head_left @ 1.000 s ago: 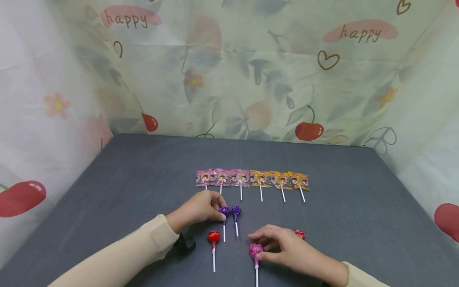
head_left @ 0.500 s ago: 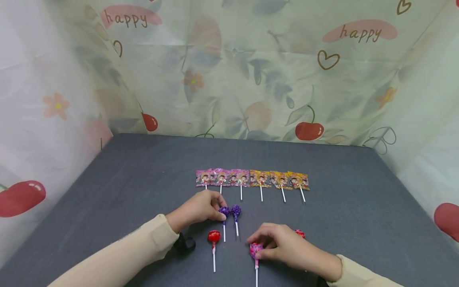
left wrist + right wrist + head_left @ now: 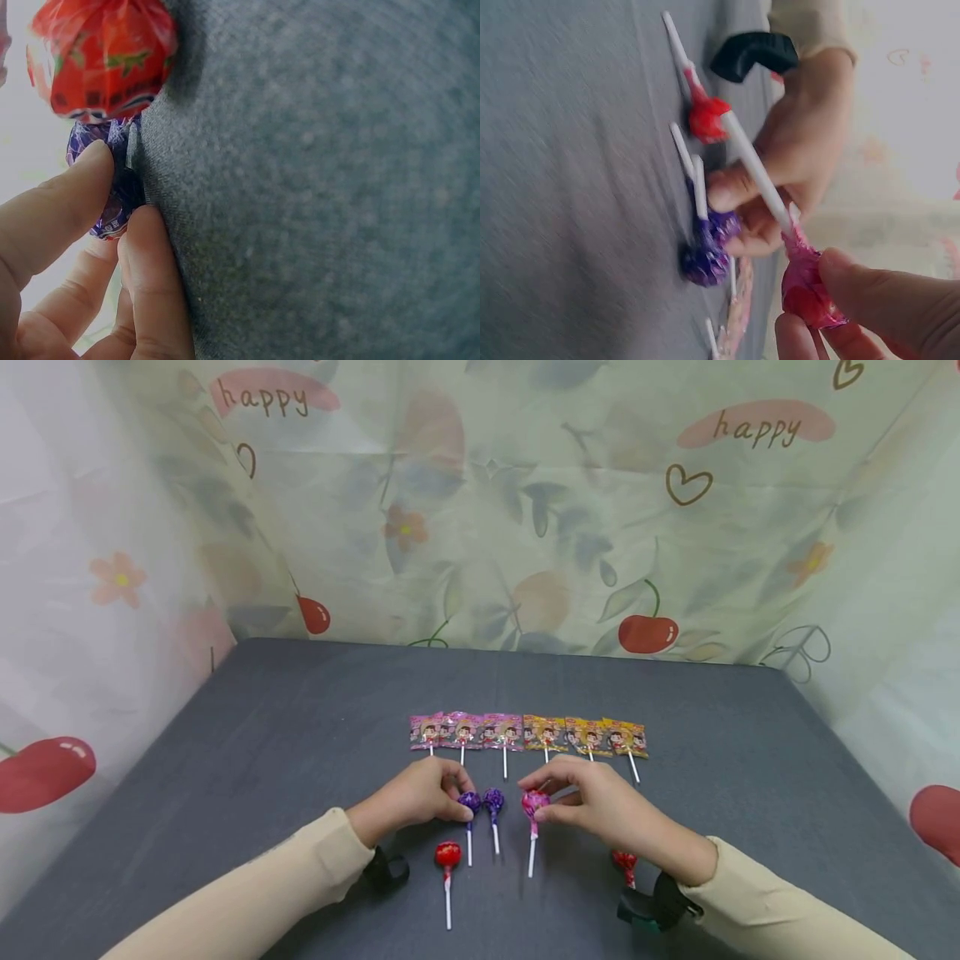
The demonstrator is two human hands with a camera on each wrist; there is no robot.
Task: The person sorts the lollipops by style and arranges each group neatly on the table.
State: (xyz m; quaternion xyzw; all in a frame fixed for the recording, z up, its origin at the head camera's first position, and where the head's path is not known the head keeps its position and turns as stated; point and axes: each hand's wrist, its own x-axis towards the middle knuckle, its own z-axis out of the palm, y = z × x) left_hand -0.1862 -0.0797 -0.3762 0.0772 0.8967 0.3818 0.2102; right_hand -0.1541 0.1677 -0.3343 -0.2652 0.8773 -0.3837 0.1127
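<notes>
My left hand pinches the head of a purple lollipop, whose white stick points toward me on the table. A second purple lollipop lies just right of it. Between thumb and fingers, my right hand holds a pink lollipop by its wrapped head, stick toward me; the right wrist view shows it raised off the table. Nearer me lies a red lollipop, which looms large in the left wrist view. Another red lollipop lies beneath my right forearm, partly hidden.
Behind the hands runs a row of flat-wrapped lollipops, several in all: pink packets on the left, yellow packets on the right. They lie on a dark grey table. A patterned curtain stands behind and at both sides.
My right hand has carried the pink lollipop away from me, up level with the purple ones. This uncovers more of the right red lollipop. My left hand has stayed put.
</notes>
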